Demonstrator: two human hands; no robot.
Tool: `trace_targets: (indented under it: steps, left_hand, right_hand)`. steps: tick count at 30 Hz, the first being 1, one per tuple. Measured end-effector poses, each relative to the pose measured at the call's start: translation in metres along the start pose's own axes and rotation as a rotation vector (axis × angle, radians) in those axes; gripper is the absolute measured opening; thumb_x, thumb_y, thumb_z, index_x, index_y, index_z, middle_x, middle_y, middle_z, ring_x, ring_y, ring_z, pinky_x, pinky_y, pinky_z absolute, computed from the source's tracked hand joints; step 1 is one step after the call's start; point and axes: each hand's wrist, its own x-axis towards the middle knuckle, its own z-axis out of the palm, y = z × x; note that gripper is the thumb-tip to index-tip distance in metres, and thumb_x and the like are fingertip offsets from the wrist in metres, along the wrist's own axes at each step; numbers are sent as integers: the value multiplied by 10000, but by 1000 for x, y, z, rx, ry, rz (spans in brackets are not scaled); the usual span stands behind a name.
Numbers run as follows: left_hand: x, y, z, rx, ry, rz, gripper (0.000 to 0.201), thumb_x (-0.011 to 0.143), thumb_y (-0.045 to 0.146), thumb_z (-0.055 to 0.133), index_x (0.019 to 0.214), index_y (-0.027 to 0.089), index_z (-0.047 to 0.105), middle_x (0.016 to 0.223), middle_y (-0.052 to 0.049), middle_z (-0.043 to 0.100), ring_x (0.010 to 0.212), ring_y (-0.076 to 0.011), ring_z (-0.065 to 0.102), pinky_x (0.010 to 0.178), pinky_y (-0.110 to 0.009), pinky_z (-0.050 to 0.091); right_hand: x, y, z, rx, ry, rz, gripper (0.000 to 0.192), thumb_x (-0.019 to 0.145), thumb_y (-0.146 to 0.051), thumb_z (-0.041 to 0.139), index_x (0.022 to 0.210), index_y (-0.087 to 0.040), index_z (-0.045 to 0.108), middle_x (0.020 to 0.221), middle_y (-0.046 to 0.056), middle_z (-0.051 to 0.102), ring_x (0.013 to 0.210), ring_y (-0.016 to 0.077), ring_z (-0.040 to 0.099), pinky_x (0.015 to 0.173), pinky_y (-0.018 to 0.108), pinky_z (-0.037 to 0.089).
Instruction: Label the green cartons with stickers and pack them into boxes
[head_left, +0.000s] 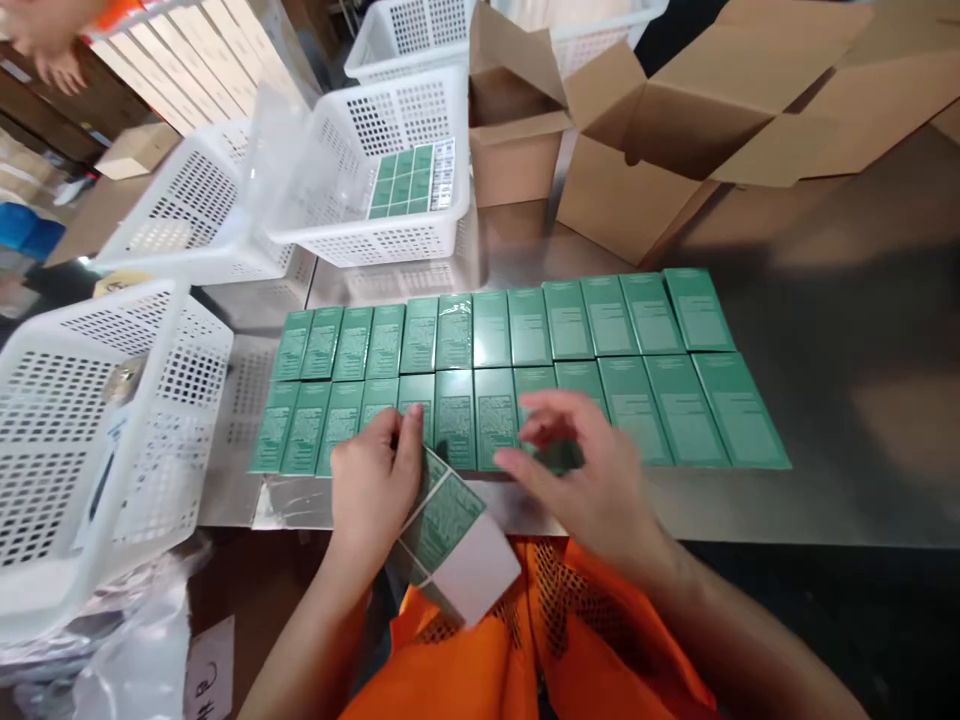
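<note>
Two rows of green boxes lie side by side on the metal table, with fine print on their top faces. At the front edge of the rows, my left hand pinches a sheet of green stickers between thumb and fingers. The sheet hangs tilted toward me, and a bare white patch shows where its backing is exposed. Slightly blurred, my right hand hovers over the front row right of the sheet. Its thumb and forefinger are apart, and nothing shows between them.
A white basket behind the rows holds more green sticker sheets. Another white basket stands at the left with small items inside. Open cardboard boxes stand at the back right. Another person's hand shows at the upper left.
</note>
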Motion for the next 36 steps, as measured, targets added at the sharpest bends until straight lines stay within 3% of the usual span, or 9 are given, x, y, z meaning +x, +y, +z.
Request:
trace_targets:
  steps: [4, 9, 15, 18, 22, 28, 32, 34, 36]
  left_hand:
    - [-4, 2, -11, -48, 297, -15, 425, 952, 351, 458, 573, 218, 320, 454, 72, 312, 441, -99, 305, 505, -254, 222]
    - [-10, 9, -12, -134, 445, -31, 424, 960, 377, 451, 571, 217, 402, 452, 67, 374, 447, -99, 344, 492, -235, 274]
    - [-13, 9, -10, -176, 455, -43, 420, 955, 398, 460, 582, 207, 486, 455, 54, 437, 451, -104, 386, 483, -229, 299]
    - [-12, 9, -10, -171, 463, -35, 422, 955, 389, 463, 574, 207, 470, 452, 57, 424, 447, -100, 369, 477, -224, 294]
    - [-10, 10, -9, -157, 483, -7, 438, 950, 367, 476, 554, 210, 378, 448, 70, 346, 441, -89, 320, 471, -218, 269]
    - [-3, 13, -5, -132, 470, -4, 445, 936, 375, 491, 555, 214, 328, 446, 73, 306, 442, -92, 296, 470, -223, 249]
    - [11, 7, -5, -78, 446, -46, 432, 926, 382, 486, 549, 212, 360, 435, 65, 341, 443, -100, 313, 491, -245, 242]
    - [18, -1, -7, -54, 436, -60, 433, 912, 391, 497, 539, 210, 370, 430, 63, 338, 446, -102, 316, 501, -251, 244]
    - [22, -7, -9, -74, 364, -34, 448, 890, 409, 519, 516, 207, 375, 424, 62, 325, 446, -101, 309, 503, -252, 253]
  right_hand:
    - [-32, -23, 10, -55, 20, -60, 393, 747, -312, 831, 1073, -289, 614, 846, -44, 696, 770, 161, 664, 711, 280, 530]
    - [-33, -23, 25, 11, -14, -1, 392, 719, -194, 849, 1057, -268, 665, 830, -53, 728, 724, 137, 684, 659, 226, 541]
    - [-27, -16, 23, 33, 30, -219, 56, 866, -196, 710, 919, -210, 724, 937, 40, 721, 827, 161, 687, 687, 252, 540]
    - [-26, -14, 22, 3, 23, -245, 108, 913, -195, 644, 1000, -215, 706, 865, 22, 717, 801, 163, 682, 718, 282, 539]
    - [-23, -13, 22, -25, 12, -250, 168, 909, -208, 652, 1075, -228, 638, 864, -13, 736, 811, 167, 691, 912, 376, 512]
    - [-20, -6, 23, -274, 245, -638, 174, 925, -109, 568, 911, -229, 694, 893, -6, 750, 903, 165, 654, 964, 378, 471]
    - [-32, -4, 18, -270, 62, -996, 263, 995, -123, 477, 886, -192, 706, 880, -47, 750, 944, 103, 645, 1121, 323, 363]
    - [-37, -9, 4, -79, -76, -982, 351, 1040, -166, 408, 846, -219, 696, 853, -72, 745, 925, 84, 650, 1103, 291, 381]
    - [-34, -15, -17, 115, -152, -805, 358, 1059, -266, 392, 865, -251, 693, 828, -68, 745, 873, 99, 664, 1016, 294, 454]
